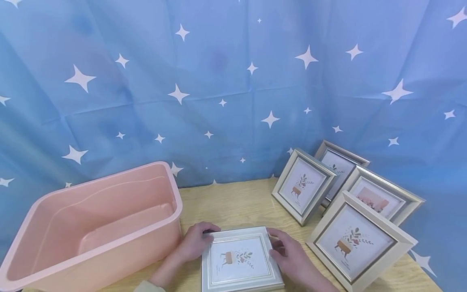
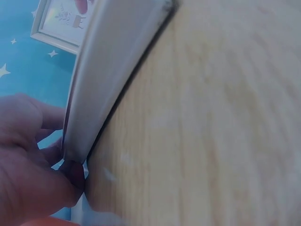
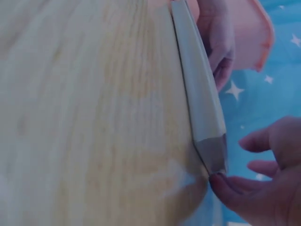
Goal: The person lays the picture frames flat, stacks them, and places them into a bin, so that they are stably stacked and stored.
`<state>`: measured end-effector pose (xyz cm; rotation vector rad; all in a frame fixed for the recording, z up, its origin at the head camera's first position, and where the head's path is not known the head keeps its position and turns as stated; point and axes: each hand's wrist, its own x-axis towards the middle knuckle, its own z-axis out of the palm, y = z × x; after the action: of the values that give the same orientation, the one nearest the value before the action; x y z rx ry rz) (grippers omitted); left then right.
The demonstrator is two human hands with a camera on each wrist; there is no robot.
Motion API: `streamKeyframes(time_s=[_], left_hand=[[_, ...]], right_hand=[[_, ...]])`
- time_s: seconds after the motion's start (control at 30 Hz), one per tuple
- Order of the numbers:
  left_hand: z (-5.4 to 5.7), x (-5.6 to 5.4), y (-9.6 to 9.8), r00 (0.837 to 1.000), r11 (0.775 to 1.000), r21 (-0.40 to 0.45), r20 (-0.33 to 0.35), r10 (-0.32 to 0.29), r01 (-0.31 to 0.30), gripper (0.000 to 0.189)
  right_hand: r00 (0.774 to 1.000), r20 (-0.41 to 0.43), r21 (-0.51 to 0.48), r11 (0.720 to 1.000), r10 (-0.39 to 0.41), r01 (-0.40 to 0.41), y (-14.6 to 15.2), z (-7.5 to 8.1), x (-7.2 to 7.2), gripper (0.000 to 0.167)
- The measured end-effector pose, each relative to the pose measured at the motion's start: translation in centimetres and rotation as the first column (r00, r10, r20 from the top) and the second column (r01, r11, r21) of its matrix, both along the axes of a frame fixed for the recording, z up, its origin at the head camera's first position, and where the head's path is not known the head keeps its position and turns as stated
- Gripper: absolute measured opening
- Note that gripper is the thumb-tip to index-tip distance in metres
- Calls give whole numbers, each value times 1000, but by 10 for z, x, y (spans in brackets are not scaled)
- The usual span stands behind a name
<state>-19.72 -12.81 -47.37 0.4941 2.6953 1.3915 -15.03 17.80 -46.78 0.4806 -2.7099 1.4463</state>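
Observation:
A white picture frame [image 1: 240, 259] with a plant print lies face up on the table at the front, its print turned sideways. My left hand [image 1: 198, 243] grips its upper left corner; in the left wrist view the thumb [image 2: 73, 174] is at the corner and the fingers pass behind the frame's edge. My right hand [image 1: 292, 255] is at its right side. In the right wrist view the right thumb [image 3: 225, 188] touches the corner, while the other fingers [image 3: 256, 141] are loosely extended, apart from the frame's edge.
A pink plastic bin [image 1: 91, 227] stands at the left, near my left forearm. Several framed pictures stand propped at the right, the nearest silver frame [image 1: 361, 243] beside my right forearm. Behind the wooden table [image 1: 226, 202] hangs a blue curtain [image 1: 219, 81] with white stars.

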Motion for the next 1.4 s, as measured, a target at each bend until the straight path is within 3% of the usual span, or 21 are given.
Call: streamKeyframes(time_s=[0.07, 0.17, 0.33, 0.47, 0.63, 0.77, 0.9, 1.1, 1.2, 1.33, 1.4], left_hand=[[1, 0, -1, 1000, 1000, 3, 2, 0, 0, 29], [0, 0, -2, 1000, 1000, 6, 15, 3, -3, 29], [0, 0, -2, 999, 1000, 12, 35, -1, 1, 28], [0, 1, -2, 999, 1000, 15, 35, -2, 2, 28], [-1, 1, -3, 999, 1000, 19, 36, -2, 1, 28], [-2, 0, -3, 1000, 1000, 25, 30, -3, 3, 28], [-4, 0, -3, 999, 999, 40, 36, -5, 4, 28], [-3, 1, -4, 999, 999, 50, 45, -4, 2, 28], [-2, 1, -4, 999, 998, 57, 36, -9, 7, 28], [-2, 2, -4, 999, 998, 65, 36, -12, 9, 27], [-2, 2, -4, 999, 998, 63, 40, -12, 9, 27]], right_hand=[[1000, 29, -18, 1000, 9, -8, 4, 8, 0, 52], [1000, 5, -37, 999, 22, -22, 13, 25, 1, 54], [984, -178, 9, 1000, -6, 8, 31, 65, 5, 58], [935, -354, 69, 997, 1, 25, 50, 97, 8, 62], [867, -499, 91, 995, 19, 31, 77, 127, 9, 72], [849, -529, 87, 995, 8, 45, 96, 145, 9, 74], [841, -542, 131, 987, -9, 96, 114, 153, 9, 75], [818, -575, 250, 948, -19, 197, 143, 148, 0, 68], [834, -551, 312, 919, -32, 241, 154, 144, -4, 62], [888, -458, 392, 887, -42, 244, 164, 138, -6, 56], [896, -443, 422, 877, -24, 232, 168, 134, -8, 54]])
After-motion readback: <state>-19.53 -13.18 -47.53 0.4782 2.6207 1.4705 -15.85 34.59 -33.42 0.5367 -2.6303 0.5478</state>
